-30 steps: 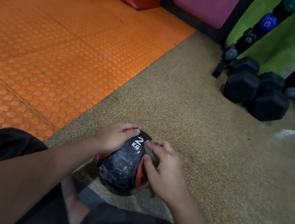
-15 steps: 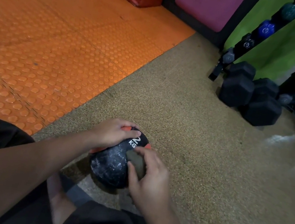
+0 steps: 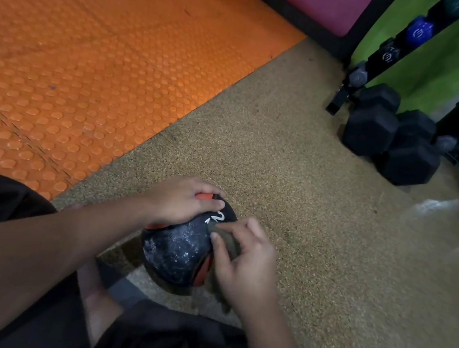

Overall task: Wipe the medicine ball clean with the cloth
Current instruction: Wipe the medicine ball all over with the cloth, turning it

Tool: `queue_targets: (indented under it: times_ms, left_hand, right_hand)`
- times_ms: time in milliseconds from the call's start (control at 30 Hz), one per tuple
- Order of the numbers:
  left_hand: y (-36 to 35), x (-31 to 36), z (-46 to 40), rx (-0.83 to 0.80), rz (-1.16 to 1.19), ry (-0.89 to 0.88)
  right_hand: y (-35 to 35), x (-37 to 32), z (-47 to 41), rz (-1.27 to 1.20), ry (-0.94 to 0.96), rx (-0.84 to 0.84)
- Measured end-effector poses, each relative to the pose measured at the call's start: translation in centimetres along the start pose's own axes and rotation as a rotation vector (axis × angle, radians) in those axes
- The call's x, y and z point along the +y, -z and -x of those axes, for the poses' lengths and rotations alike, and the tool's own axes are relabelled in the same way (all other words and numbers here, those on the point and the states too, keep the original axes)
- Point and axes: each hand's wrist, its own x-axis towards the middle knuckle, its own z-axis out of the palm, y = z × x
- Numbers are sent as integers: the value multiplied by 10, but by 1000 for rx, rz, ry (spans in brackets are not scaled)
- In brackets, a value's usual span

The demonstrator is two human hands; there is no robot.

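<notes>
The black and orange medicine ball (image 3: 178,253) sits on the speckled floor (image 3: 318,234) between the person's knees. The left hand (image 3: 184,201) grips its top, fingers wrapped on it; the right hand (image 3: 243,262) presses a dark cloth (image 3: 225,238) against its side, fingers clamped on the cloth.

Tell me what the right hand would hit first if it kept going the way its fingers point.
The right hand points up and left over the cloth on the ball. Going straight on, its fingertips would probably meet the left hand gripping the ball's top, though depth is hard to judge.
</notes>
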Motion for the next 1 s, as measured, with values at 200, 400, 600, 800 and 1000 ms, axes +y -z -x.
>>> queue_targets:
  times_ms: [200, 400, 600, 800, 1000]
  left_hand:
    - [-5, 0, -3, -18, -22, -14]
    - [-2, -6, -4, 1, 74, -23]
    - [0, -6, -4, -14, 82, -17]
    - [-4, -1, 1, -35, -44, -70]
    - [-2, 1, 1, -20, -5, -51]
  right_hand:
    - [-3, 8, -14, 1, -144, 86]
    - [-4, 1, -1, -19, 16, -3]
    - [-16, -10, 1, -22, -64, 88]
    - [-11, 13, -20, 7, -220, 193]
    - [-18, -15, 16, -20, 29, 24]
